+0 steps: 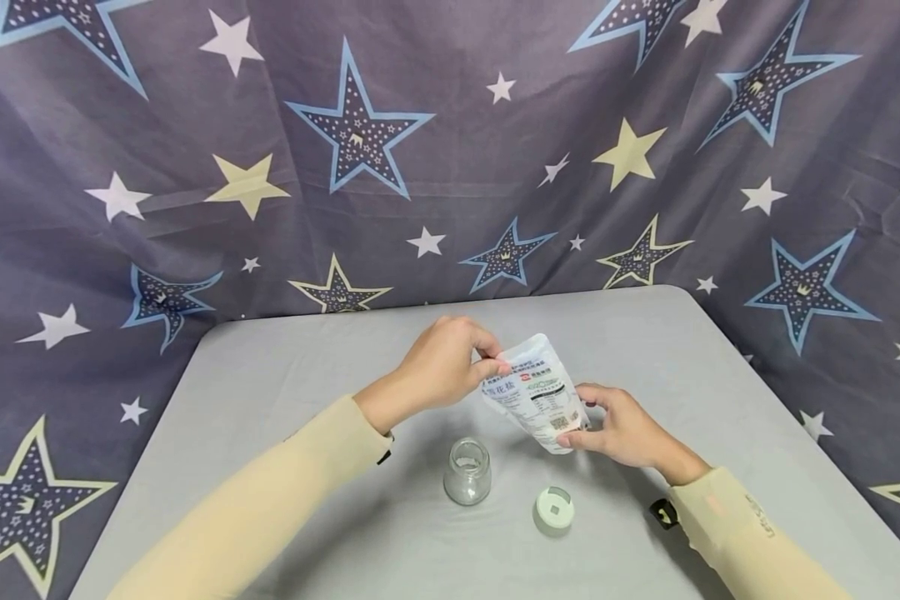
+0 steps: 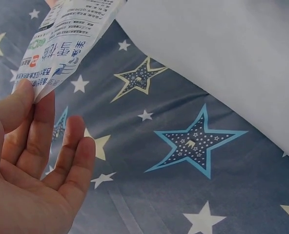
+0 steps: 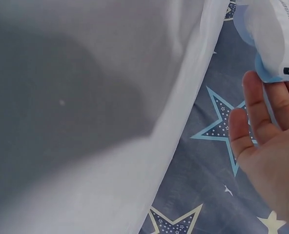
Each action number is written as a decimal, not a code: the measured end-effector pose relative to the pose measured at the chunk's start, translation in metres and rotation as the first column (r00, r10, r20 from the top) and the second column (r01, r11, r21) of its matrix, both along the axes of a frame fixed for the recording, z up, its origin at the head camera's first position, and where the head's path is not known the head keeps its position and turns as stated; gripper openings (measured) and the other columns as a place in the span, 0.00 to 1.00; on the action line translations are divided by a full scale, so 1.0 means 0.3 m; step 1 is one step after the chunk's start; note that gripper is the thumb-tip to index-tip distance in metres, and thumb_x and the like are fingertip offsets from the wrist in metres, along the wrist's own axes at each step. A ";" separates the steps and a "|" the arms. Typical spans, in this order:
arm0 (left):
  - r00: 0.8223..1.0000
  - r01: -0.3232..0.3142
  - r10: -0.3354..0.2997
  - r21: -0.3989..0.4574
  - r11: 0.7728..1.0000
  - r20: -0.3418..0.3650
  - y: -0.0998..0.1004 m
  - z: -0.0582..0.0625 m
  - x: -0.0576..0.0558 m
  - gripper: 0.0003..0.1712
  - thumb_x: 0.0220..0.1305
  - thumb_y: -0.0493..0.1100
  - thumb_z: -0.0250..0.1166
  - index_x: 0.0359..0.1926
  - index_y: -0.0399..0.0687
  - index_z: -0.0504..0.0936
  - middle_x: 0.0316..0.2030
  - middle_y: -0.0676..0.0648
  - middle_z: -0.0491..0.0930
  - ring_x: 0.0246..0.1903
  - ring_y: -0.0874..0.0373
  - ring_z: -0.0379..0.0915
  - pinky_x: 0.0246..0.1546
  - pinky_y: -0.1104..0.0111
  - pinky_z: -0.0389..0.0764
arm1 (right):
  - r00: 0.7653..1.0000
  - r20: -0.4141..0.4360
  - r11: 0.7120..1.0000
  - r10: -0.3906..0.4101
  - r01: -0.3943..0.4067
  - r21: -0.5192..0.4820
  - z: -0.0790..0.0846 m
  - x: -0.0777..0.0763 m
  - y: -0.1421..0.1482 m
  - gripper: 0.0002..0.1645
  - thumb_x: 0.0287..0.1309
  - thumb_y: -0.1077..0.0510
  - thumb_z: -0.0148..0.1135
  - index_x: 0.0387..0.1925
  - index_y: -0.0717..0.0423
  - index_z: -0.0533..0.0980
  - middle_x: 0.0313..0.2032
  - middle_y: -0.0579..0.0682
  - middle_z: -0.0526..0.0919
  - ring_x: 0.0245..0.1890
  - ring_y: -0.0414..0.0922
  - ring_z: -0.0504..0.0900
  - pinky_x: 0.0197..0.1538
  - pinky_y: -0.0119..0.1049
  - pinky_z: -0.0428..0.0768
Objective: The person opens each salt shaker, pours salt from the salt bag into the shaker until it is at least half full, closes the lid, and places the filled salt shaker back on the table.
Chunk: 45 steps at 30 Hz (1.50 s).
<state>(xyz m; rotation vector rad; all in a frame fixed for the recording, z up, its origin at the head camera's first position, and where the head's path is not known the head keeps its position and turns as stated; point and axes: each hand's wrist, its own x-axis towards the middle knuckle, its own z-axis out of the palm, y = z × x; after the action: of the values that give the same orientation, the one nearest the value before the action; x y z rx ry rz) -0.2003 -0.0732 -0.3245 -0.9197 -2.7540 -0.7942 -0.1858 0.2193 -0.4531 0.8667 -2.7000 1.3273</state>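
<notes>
A white printed salt pouch [image 1: 536, 392] is held tilted above the table between both hands. At its upper left corner, the left hand [image 1: 450, 362] pinches the edge between thumb and fingers; the left wrist view shows this pinch on the pouch [image 2: 69, 39] too. The right hand [image 1: 622, 429] grips the lower right end, thumb on the printed face. In the right wrist view, fingers lie against the pouch's bottom [image 3: 274, 44]. Below the pouch stands an uncapped clear glass jar [image 1: 468, 473]. A pale green cap [image 1: 554, 510] lies to the jar's right.
The table [image 1: 285, 375] has a plain grey cover. Behind it and along its sides hangs a dark cloth [image 1: 435, 142] printed with stars. The hands cast shadows on the cover.
</notes>
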 end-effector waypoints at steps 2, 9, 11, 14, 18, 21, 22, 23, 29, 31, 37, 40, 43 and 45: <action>1.000 0.001 -0.001 0.005 1.000 0.001 -0.003 -0.001 0.002 0.06 0.61 0.50 0.76 0.31 0.56 0.91 0.34 0.59 0.87 0.42 0.60 0.79 0.49 0.62 0.75 | 1.000 0.007 1.000 0.002 -0.002 0.000 0.004 0.001 0.001 0.26 0.47 0.56 0.83 0.50 0.47 0.84 0.50 0.42 0.88 0.53 0.45 0.83 0.60 0.47 0.76; 1.000 0.018 -0.017 0.018 1.000 -0.016 -0.017 -0.007 0.008 0.06 0.60 0.49 0.77 0.31 0.54 0.92 0.34 0.58 0.87 0.40 0.61 0.79 0.52 0.61 0.74 | 0.999 0.005 0.999 0.033 -0.033 0.006 0.017 0.002 0.006 0.27 0.46 0.57 0.83 0.50 0.46 0.84 0.51 0.42 0.87 0.53 0.44 0.82 0.60 0.49 0.75; 1.000 0.020 -0.020 0.022 1.000 -0.020 -0.021 -0.008 0.010 0.06 0.60 0.48 0.77 0.31 0.54 0.92 0.33 0.58 0.87 0.40 0.60 0.80 0.54 0.60 0.74 | 0.999 0.009 0.999 0.039 -0.039 0.007 0.021 0.003 0.007 0.27 0.45 0.57 0.84 0.49 0.45 0.84 0.51 0.40 0.86 0.53 0.44 0.82 0.61 0.49 0.74; 1.000 0.021 -0.020 0.031 0.999 -0.019 -0.026 -0.011 0.013 0.05 0.59 0.48 0.77 0.31 0.54 0.92 0.33 0.58 0.87 0.40 0.60 0.80 0.55 0.60 0.73 | 0.999 0.017 0.999 0.047 -0.048 0.012 0.026 0.004 0.007 0.26 0.46 0.56 0.84 0.49 0.44 0.84 0.51 0.39 0.86 0.53 0.43 0.82 0.61 0.49 0.74; 1.000 0.014 -0.013 0.045 0.999 -0.014 -0.032 -0.018 0.018 0.06 0.59 0.48 0.77 0.30 0.54 0.91 0.33 0.57 0.86 0.40 0.60 0.80 0.52 0.60 0.75 | 0.998 0.021 0.998 0.062 -0.062 0.012 0.027 0.005 0.011 0.24 0.47 0.54 0.83 0.48 0.43 0.84 0.51 0.38 0.86 0.54 0.43 0.82 0.62 0.48 0.74; 1.000 0.009 -0.009 0.053 0.999 -0.009 -0.037 -0.022 0.022 0.06 0.59 0.48 0.77 0.30 0.54 0.91 0.33 0.57 0.86 0.40 0.60 0.80 0.49 0.61 0.76 | 0.997 0.018 0.997 0.073 -0.073 0.009 0.028 0.005 0.015 0.23 0.48 0.54 0.83 0.47 0.42 0.84 0.51 0.38 0.86 0.54 0.43 0.82 0.62 0.48 0.74; 1.000 0.009 -0.009 0.054 0.998 -0.009 -0.038 -0.022 0.024 0.06 0.59 0.48 0.78 0.30 0.53 0.91 0.33 0.57 0.86 0.40 0.60 0.80 0.49 0.61 0.76 | 0.997 0.015 0.997 0.076 -0.076 0.009 0.029 0.005 0.016 0.23 0.48 0.54 0.83 0.47 0.42 0.84 0.51 0.38 0.86 0.54 0.43 0.82 0.62 0.49 0.75; 1.000 0.009 -0.009 0.056 0.998 -0.007 -0.039 -0.023 0.025 0.06 0.59 0.48 0.78 0.30 0.53 0.91 0.34 0.56 0.86 0.40 0.60 0.80 0.49 0.61 0.76 | 0.997 0.012 0.997 0.078 -0.078 0.011 0.031 0.006 0.017 0.23 0.48 0.54 0.83 0.47 0.42 0.84 0.52 0.38 0.86 0.54 0.43 0.82 0.62 0.49 0.75; 1.000 0.024 -0.023 0.068 0.997 -0.016 -0.046 -0.030 0.035 0.06 0.59 0.48 0.78 0.31 0.52 0.92 0.33 0.56 0.86 0.38 0.61 0.80 0.48 0.61 0.77 | 0.996 -0.001 0.996 0.086 -0.086 0.027 0.046 0.010 0.026 0.22 0.49 0.55 0.82 0.47 0.42 0.84 0.51 0.38 0.86 0.53 0.42 0.83 0.61 0.48 0.76; 1.000 0.025 -0.024 0.070 0.997 -0.020 -0.048 -0.032 0.039 0.06 0.59 0.48 0.78 0.31 0.52 0.91 0.33 0.56 0.86 0.38 0.61 0.80 0.49 0.61 0.76 | 0.996 0.000 0.995 0.094 -0.094 0.027 0.051 0.012 0.028 0.21 0.49 0.55 0.82 0.46 0.41 0.84 0.50 0.38 0.86 0.52 0.42 0.83 0.60 0.47 0.76; 1.000 0.024 -0.023 0.091 0.996 -0.019 -0.055 -0.036 0.050 0.06 0.58 0.48 0.78 0.29 0.53 0.91 0.32 0.57 0.86 0.38 0.62 0.80 0.50 0.60 0.76 | 0.992 0.001 0.992 0.129 -0.129 0.015 0.065 0.017 0.037 0.20 0.51 0.55 0.81 0.46 0.40 0.83 0.47 0.37 0.86 0.48 0.41 0.82 0.56 0.39 0.77; 1.000 0.021 -0.020 0.106 0.994 -0.016 -0.060 -0.040 0.054 0.06 0.58 0.48 0.78 0.29 0.54 0.91 0.32 0.58 0.86 0.37 0.62 0.80 0.50 0.60 0.76 | 0.989 0.010 0.989 0.151 -0.151 -0.001 0.070 0.020 0.040 0.20 0.52 0.56 0.80 0.47 0.41 0.84 0.45 0.38 0.86 0.45 0.41 0.81 0.53 0.38 0.76; 1.000 0.017 -0.016 0.119 0.993 -0.013 -0.067 -0.045 0.057 0.07 0.58 0.48 0.78 0.28 0.54 0.91 0.31 0.58 0.85 0.36 0.63 0.80 0.50 0.60 0.76 | 0.985 0.026 0.985 0.172 -0.172 -0.022 0.075 0.024 0.041 0.20 0.52 0.58 0.80 0.47 0.42 0.84 0.43 0.39 0.86 0.43 0.42 0.80 0.52 0.37 0.75; 1.000 0.018 -0.016 0.123 0.992 -0.015 -0.071 -0.051 0.059 0.06 0.57 0.48 0.79 0.28 0.53 0.91 0.31 0.58 0.86 0.36 0.63 0.80 0.51 0.59 0.76 | 0.983 0.035 0.983 0.182 -0.181 -0.033 0.080 0.028 0.042 0.20 0.52 0.59 0.79 0.47 0.43 0.84 0.42 0.40 0.86 0.42 0.42 0.80 0.51 0.36 0.75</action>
<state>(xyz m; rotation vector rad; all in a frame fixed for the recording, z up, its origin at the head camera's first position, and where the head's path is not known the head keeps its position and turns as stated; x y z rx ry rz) -0.1825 -0.0945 -0.3396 -0.9217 -2.6548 -0.9449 -0.1774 0.2319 -0.4292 1.1202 -2.6768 1.4258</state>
